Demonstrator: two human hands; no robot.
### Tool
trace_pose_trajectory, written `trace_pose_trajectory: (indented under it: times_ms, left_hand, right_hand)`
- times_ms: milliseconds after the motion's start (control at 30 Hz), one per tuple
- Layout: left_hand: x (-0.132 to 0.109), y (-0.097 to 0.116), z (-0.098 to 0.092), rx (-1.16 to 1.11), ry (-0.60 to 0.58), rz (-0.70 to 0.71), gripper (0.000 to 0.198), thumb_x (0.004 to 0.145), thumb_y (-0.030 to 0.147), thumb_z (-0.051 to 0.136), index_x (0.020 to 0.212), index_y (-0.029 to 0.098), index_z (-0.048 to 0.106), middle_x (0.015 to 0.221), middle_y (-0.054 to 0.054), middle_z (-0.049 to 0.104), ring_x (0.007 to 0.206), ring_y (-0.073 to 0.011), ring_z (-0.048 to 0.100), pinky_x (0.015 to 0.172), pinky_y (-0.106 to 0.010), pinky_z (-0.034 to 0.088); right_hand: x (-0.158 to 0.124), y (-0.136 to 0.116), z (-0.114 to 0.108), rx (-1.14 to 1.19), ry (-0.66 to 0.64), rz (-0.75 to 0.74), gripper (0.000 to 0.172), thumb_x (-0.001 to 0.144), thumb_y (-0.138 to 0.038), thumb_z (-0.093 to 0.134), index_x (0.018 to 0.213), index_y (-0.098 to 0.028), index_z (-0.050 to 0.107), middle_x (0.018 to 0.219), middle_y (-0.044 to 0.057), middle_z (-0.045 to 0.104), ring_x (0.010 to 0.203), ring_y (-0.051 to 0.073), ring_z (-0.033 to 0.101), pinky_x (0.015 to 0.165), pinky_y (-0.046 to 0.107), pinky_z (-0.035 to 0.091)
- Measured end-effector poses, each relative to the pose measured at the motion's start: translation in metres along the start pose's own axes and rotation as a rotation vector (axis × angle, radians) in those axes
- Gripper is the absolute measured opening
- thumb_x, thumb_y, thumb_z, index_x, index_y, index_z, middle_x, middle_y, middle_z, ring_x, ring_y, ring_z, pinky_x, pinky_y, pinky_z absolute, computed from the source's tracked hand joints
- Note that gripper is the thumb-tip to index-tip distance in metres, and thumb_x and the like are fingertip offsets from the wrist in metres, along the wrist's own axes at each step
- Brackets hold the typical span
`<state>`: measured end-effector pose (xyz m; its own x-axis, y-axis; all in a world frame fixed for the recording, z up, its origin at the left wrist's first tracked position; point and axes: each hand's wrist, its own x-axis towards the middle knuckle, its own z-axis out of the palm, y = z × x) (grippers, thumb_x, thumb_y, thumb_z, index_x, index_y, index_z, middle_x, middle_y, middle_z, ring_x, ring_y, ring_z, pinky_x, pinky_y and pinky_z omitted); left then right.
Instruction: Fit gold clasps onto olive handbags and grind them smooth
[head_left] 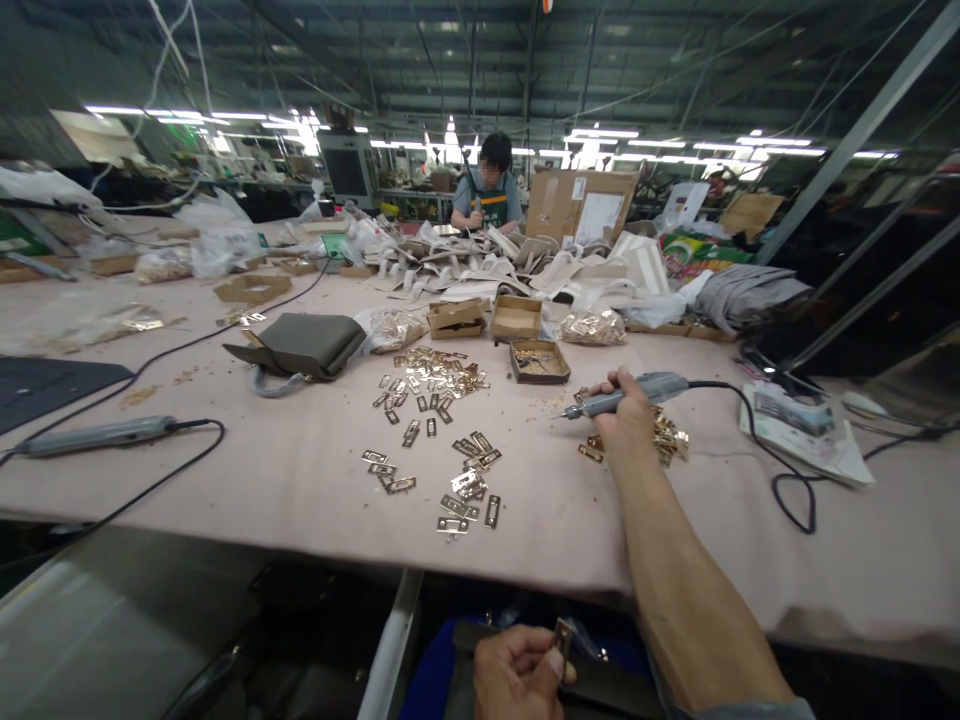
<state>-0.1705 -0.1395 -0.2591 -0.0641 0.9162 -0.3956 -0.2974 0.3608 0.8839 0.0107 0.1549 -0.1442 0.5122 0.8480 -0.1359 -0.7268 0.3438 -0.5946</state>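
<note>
Low at the table's front edge, my left hand [521, 672] pinches a small gold metal plate [562, 638]. Under that hand lies a dark grey-olive bag piece [461, 665], partly hidden by my fingers. My right hand [628, 415] is wrapped around a grey corded electric screwdriver [604, 403], held above the tabletop with its tip pointing left. Gold metal plates [667, 435] lie in a pile beneath and beside my right wrist. More loose gold plates [469, 485] are scattered across the middle of the table. A small open box of screws [538, 360] stands just beyond the screwdriver tip.
A second corded screwdriver [101, 435] lies at the left. A grey-olive bag [304, 345] rests left of the plates. Behind are cardboard boxes [517, 317], bagged parts [592, 327] and heaped pale pieces [495, 262]. Across the table sits a co-worker [487, 195]. Papers [806, 430] lie right.
</note>
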Motion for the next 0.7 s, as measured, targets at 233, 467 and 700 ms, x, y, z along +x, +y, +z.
trace_pose_trajectory:
  times_ms: [233, 467, 700]
  left_hand:
    - [-0.015, 0.014, 0.002, -0.011, -0.08, -0.005, 0.039, 0.078, 0.042, 0.075, 0.088, 0.005, 0.073, 0.08, -0.015, 0.073, 0.035, -0.01, 0.047, 0.031, -0.021, 0.044]
    - [-0.023, 0.011, 0.002, -0.044, -0.07, -0.002, 0.035, 0.077, 0.039, 0.077, 0.088, 0.006, 0.072, 0.078, -0.014, 0.073, 0.035, -0.0096, 0.047, 0.031, -0.021, 0.046]
    - [-0.026, 0.012, 0.002, -0.019, -0.066, 0.051, 0.036, 0.077, 0.039, 0.076, 0.087, 0.004, 0.073, 0.076, -0.014, 0.072, 0.036, -0.0096, 0.047, 0.03, -0.02, 0.045]
  right_hand:
    - [-0.113, -0.055, -0.026, -0.197, -0.205, -0.14, 0.019, 0.09, -0.021, 0.074, 0.085, -0.021, 0.056, 0.079, -0.005, 0.059, 0.056, 0.006, 0.055, 0.059, 0.024, 0.056]
    - [-0.235, -0.064, -0.061, -0.356, -0.212, -0.158, 0.028, 0.076, -0.024, 0.088, 0.088, -0.021, 0.063, 0.074, -0.004, 0.06, 0.055, 0.008, 0.053, 0.055, 0.027, 0.053]
    - [-0.253, -0.052, -0.067, -0.397, -0.254, -0.244, 0.026, 0.076, -0.022, 0.088, 0.085, -0.018, 0.064, 0.067, -0.003, 0.06, 0.053, 0.01, 0.055, 0.053, 0.026, 0.049]
